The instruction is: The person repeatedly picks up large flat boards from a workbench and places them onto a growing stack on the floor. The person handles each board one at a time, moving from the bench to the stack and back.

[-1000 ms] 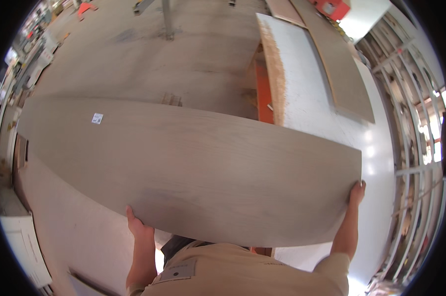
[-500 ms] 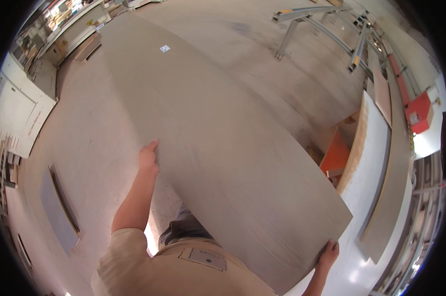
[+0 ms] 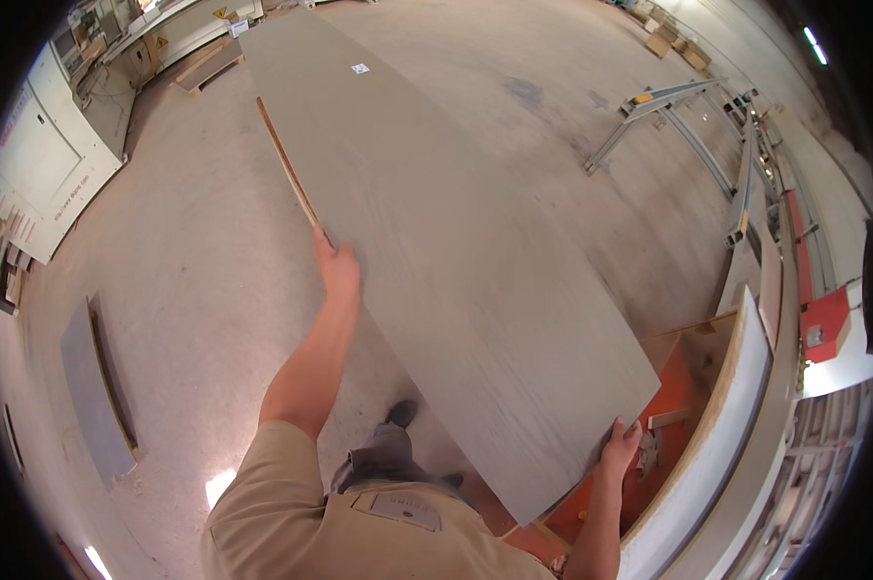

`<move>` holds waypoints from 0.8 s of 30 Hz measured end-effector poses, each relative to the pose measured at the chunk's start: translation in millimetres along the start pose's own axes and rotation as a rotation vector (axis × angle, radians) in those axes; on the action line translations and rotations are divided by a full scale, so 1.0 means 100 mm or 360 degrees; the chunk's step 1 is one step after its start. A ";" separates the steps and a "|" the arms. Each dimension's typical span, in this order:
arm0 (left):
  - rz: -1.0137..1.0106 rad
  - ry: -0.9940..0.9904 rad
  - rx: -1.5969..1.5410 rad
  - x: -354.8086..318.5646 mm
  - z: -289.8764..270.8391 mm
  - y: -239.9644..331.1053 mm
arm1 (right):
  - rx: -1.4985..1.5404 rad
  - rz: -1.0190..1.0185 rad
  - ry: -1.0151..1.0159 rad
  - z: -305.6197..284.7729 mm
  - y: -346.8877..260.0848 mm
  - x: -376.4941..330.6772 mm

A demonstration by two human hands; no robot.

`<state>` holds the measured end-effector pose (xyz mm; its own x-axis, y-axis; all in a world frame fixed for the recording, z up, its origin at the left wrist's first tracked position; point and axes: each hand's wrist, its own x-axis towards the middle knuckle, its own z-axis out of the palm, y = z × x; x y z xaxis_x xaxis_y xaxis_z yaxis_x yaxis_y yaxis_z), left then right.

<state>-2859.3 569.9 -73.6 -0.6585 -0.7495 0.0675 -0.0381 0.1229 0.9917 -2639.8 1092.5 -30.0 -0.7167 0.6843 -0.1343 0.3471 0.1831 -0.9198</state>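
grey-brown board point(image 3: 456, 261) is gripped at its edges by both partly curled hands point(image 3: 339, 268) point(image 3: 621, 447).

A dusty grey-beige concrete floor point(image 3: 195, 261) spreads across the room, with a bright white patch of light point(image 3: 220, 487) on its near left part. To the far left stands a white boxy metal machine cabinet point(image 3: 59, 159), while at far right a grey metal rail frame point(image 3: 683, 97) stands near a pale wall point(image 3: 745, 48) and brown box-like blocks point(image 3: 662, 41). Near right are a white-topped wooden bench point(image 3: 741, 387), a red angular box point(image 3: 832, 314) and grey metal racking point(image 3: 835, 452).
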 end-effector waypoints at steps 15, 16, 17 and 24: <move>0.1208 -0.0842 0.1905 0.71 0.24 -0.55 | -0.0449 -0.0538 -0.0126 1.76 0.28 -0.56; 0.1113 -0.0829 0.1933 0.76 0.22 -0.59 | -0.0636 -0.0515 -0.0157 1.77 0.28 -0.61; 0.1208 -0.0853 0.1952 0.83 0.23 -0.62 | -0.0523 -0.0333 -0.0201 1.75 0.24 -0.65; 0.1168 -0.1037 0.2005 0.75 0.49 -0.41 | -0.0097 0.0232 -0.0258 1.55 0.15 -0.86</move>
<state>-2944.3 540.3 -115.0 -0.9944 0.0640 0.0838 0.0663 0.9975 0.0251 -2666.6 927.1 -89.0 -0.7422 0.5854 -0.3263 0.4868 0.1361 -0.8629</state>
